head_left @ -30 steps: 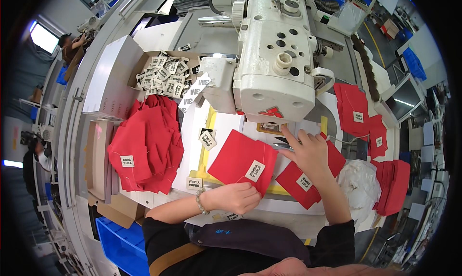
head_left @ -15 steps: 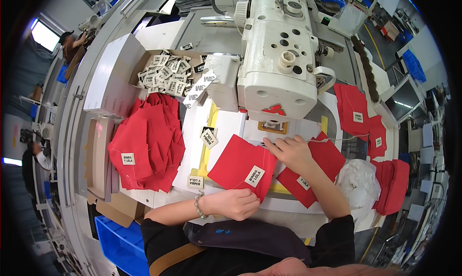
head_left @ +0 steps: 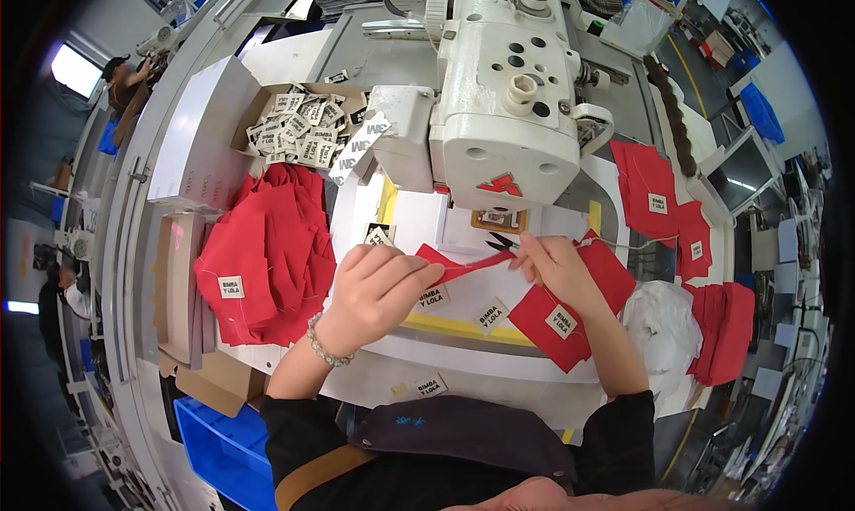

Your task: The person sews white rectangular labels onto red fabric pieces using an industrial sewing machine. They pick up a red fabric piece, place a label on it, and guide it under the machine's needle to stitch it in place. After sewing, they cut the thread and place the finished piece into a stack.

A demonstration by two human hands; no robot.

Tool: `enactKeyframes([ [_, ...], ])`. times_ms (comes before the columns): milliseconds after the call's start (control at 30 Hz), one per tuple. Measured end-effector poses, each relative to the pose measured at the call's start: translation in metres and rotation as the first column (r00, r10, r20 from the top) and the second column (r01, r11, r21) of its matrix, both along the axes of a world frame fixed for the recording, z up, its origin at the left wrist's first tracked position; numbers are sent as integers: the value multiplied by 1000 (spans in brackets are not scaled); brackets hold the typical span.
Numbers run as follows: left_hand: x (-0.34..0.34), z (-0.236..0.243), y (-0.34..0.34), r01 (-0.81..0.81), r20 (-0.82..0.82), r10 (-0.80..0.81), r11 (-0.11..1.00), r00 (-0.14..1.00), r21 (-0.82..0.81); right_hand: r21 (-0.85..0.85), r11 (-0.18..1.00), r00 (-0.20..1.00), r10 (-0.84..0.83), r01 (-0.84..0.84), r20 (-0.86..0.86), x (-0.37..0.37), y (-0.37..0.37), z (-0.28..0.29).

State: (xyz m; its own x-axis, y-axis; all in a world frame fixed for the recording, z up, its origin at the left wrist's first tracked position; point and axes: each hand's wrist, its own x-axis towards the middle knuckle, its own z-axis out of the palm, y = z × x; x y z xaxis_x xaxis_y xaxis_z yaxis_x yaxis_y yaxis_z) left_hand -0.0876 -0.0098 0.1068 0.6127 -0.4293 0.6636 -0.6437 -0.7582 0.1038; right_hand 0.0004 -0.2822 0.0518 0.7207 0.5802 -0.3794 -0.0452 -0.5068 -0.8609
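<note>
Head view: frame centre, one red cloth piece [head_left: 485, 261], showing as a narrow strip, pinched in the grip of the left hand [head_left: 378, 288]; right hand's [head_left: 548, 263] grip holds one pair of black-bladed snips [head_left: 501, 243]; upper centre, one white sewing machine [head_left: 503, 128].

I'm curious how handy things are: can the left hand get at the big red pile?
Probably yes: the pile lies just beside the left hand with nothing between, though that hand holds red cloth.

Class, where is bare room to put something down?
Free: the grey machine bed between label box and white machine head; the front table strip between the loose label and right forearm. Crowded: around the left hand and right hand, with red fabric, labels and scissors.
</note>
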Motion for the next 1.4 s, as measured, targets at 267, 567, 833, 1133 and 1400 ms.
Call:
enactKeyframes([
  [267,-5,0,-26,462,-59,-475,874,878,-152,461,713,348,313,529,-884,-31,1,-15],
  [567,-13,-16,-13,319,-468,-453,885,759,-340,279,749,565,-150,601,-812,-49,-17,21],
  [833,-20,-72,-7,-175,-717,-653,698,245,-695,407,633,640,-185,658,-746,-75,-25,25],
  [1133,-30,-44,-42,-441,-580,-750,425,317,-791,475,614,684,-148,630,-715,-83,-28,28],
  [1400,-38,-37,-39,-406,-593,-725,453,350,-794,474,644,689,-117,601,-715,-84,-30,28],
])
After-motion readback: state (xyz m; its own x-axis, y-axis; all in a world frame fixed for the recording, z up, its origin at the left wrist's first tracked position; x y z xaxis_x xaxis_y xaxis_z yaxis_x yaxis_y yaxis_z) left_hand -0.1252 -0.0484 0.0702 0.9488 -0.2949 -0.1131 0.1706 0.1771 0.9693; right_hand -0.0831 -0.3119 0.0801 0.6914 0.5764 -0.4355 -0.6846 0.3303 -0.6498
